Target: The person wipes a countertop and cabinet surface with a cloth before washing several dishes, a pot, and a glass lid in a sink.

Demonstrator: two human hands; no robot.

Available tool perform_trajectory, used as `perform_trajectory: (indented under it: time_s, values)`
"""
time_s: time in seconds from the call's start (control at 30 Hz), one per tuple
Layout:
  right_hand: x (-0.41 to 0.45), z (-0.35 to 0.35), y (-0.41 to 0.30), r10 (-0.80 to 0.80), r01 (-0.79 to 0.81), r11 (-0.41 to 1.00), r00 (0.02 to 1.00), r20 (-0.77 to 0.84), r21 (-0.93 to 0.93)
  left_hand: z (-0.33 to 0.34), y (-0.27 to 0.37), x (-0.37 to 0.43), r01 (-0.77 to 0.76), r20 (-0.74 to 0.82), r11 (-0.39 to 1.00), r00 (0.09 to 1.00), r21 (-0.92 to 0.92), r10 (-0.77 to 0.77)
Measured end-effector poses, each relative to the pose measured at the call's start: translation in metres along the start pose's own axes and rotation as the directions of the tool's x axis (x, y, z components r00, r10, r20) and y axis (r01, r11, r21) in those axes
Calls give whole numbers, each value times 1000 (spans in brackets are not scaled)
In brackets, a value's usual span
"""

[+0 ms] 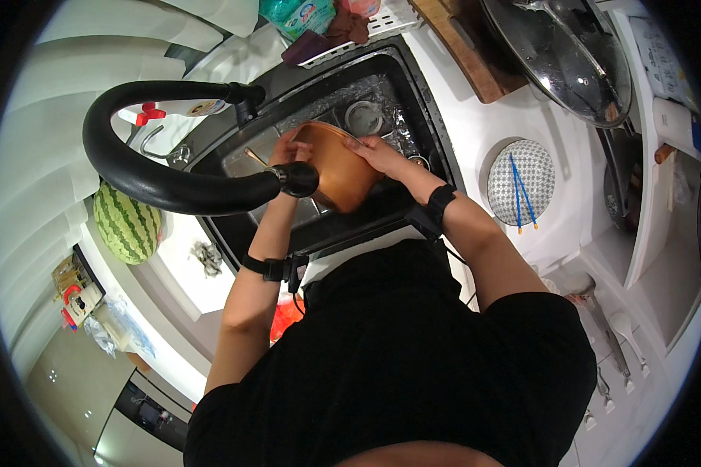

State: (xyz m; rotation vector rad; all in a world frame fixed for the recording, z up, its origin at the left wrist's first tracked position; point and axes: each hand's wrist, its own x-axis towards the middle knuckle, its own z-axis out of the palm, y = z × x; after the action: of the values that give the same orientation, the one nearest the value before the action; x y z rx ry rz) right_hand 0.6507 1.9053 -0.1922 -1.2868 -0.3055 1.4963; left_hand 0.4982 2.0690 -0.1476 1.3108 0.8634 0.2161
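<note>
Over a black sink (233,124), both hands hold a copper-coloured metal pot (342,169), tilted with its outer wall towards me. My left hand (289,149) is at its left edge, fingers curled near the rim. My right hand (380,154) grips the right side of the rim, thumb on top. A black gooseneck faucet (175,201) arches in from the left, and its spout head (299,179) covers part of the pot. Beyond the pot, a round clear container (364,118) sits in the wet basin. A thin gold-coloured handle (256,156) shows beside my left hand.
On the right counter, a patterned plate (526,175) bears two blue sticks (515,192). Farther back are a wooden cutting board (461,52) and a glass-lidded pan (566,58). A watermelon (127,225) lies at left. A white perforated rack (394,23) borders the sink's far side.
</note>
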Motion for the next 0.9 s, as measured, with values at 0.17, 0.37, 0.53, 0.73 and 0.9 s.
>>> perform_trajectory:
  time_s: [0.17, 0.37, 0.53, 0.73, 0.9]
  values:
    - [5, 13, 11, 93, -92, 990, 996, -3, 105, -18, -2, -6, -161, -97, 705, 945, 691, 311]
    - [-21, 70, 18, -458, 495, 358, 832, 313, -792, -35, -6, -31, 652, -183, 758, 747, 12, -639]
    - [-32, 66, 32, -271, 618, 255, 784, 559, -743, -38, -41, -55, 645, -186, 761, 740, -77, -646]
    - [-29, 49, 91, -129, 373, 327, 928, 350, -868, -55, -147, -73, 340, -204, 937, 915, -79, -349]
    - [1, 49, 103, -45, 17, 328, 999, 3, -944, -58, -158, -84, 434, -263, 895, 880, 107, -395]
